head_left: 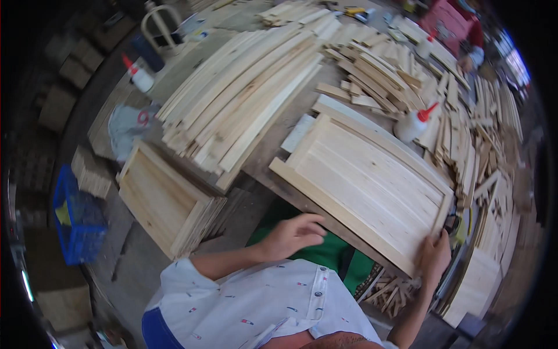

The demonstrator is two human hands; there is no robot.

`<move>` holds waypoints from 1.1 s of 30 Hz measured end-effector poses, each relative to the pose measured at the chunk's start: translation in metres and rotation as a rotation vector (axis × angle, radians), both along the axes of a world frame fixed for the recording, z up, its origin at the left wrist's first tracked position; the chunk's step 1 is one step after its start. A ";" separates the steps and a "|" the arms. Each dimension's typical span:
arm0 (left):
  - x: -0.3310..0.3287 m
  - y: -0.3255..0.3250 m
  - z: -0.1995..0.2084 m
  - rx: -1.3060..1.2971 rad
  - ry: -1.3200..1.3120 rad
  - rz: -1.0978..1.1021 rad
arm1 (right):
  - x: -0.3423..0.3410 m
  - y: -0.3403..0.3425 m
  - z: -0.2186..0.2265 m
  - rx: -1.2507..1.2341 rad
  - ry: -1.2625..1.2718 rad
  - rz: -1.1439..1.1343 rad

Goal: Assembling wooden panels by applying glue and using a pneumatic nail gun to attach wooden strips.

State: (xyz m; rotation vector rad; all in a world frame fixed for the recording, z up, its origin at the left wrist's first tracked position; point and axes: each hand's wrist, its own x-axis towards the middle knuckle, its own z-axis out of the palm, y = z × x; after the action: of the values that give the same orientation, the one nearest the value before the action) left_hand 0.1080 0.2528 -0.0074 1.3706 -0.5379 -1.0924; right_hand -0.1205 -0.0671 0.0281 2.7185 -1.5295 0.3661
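Observation:
A framed wooden panel (pixel 366 174) of pale boards with raised strips along its edges lies at a slant on the worktable in front of me. My right hand (pixel 435 254) closes around its near right corner; some of the fingers are hidden. Just beyond that hand sits a small dark and yellow object (pixel 452 223), too blurred to name. In front of my body, short of the table's near edge, hovers my left hand (pixel 295 235), its fingers loosely bent and apart, holding nothing.
Long wooden slats (pixel 238 93) are piled at the far left of the panel. A glue bottle (pixel 411 124) with a red tip stands behind it, near heaps of short wood strips (pixel 378 81). Framed panels (pixel 165 195) are stacked at left, near a blue crate (pixel 78 224). Another person (pixel 453 26) is at far right.

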 end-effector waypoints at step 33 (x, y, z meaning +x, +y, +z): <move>0.046 0.354 -0.032 0.292 -0.327 1.632 | 0.233 0.316 -0.050 1.760 -0.388 0.894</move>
State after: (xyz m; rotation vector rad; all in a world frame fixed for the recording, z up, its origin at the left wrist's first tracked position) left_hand 0.1543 0.6070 -0.0390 1.6208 0.5647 0.4147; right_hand 0.1124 0.2491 -0.0222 4.7282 -0.1677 -1.1777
